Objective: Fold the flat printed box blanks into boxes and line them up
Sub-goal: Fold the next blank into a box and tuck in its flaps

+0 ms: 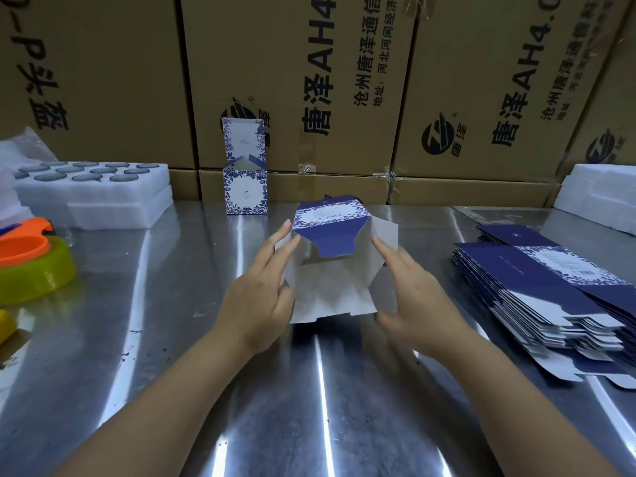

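A half-folded box lies on its side in the middle of the steel table, its open end toward me, white inside, a blue flap hanging down at the far end. My left hand presses straight fingers against the box's left wall. My right hand holds the right side, fingers straight along the right flap, thumb near the lower edge. A finished blue-and-white floral box stands upright at the back with its lid flap raised. A stack of flat blue box blanks lies on the right.
White foam trays with round glass items sit at the left back. An orange tape dispenser with a yellow tape roll lies at the left edge. Large brown cartons wall off the back. Another white foam block is at far right.
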